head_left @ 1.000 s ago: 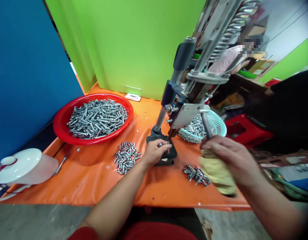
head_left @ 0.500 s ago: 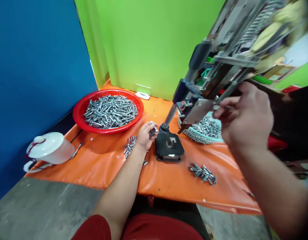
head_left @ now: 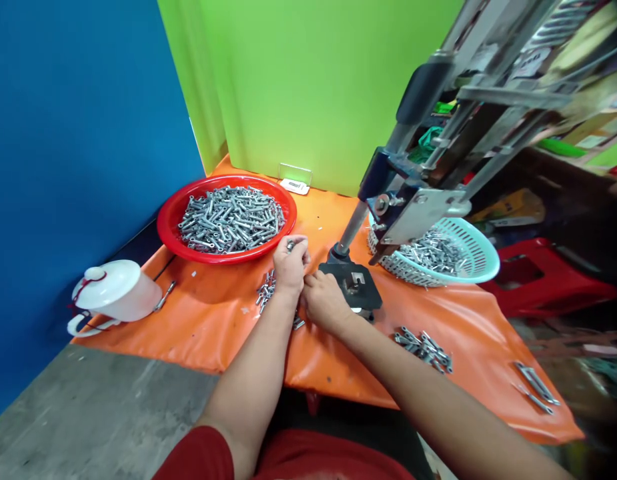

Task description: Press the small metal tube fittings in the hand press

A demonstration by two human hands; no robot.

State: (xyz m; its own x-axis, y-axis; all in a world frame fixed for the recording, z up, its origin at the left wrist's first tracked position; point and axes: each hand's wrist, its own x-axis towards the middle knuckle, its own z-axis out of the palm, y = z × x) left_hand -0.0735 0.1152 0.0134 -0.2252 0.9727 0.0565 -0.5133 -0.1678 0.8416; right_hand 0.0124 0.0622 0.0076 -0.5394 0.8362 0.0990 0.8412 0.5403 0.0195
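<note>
My left hand (head_left: 291, 263) is closed around small silver metal pieces (head_left: 291, 245), whose ends show at the curled fingers. Close against it, my right hand (head_left: 324, 299) has its fingers pinched together; what is in them is hidden. Both hands are just left of a hand press (head_left: 383, 180) with a dark square base (head_left: 355, 290) and a small metal holder (head_left: 358, 279) on top. Beside and below my left hand lie loose tubular metal pieces (head_left: 265, 291), partly covered by my forearm.
A red basin (head_left: 163, 230) full of metal pieces stands behind on the left. A light-blue basket (head_left: 481, 257) with more is behind the press. Another small pile (head_left: 424, 348) lies front right, near wrenches (head_left: 535, 387). A white lidded mug (head_left: 115, 290) stands far left.
My right hand has come off the press's lever side and moved down and left to my left hand. The view has shifted slightly, showing more of the basket and the wrenches.
</note>
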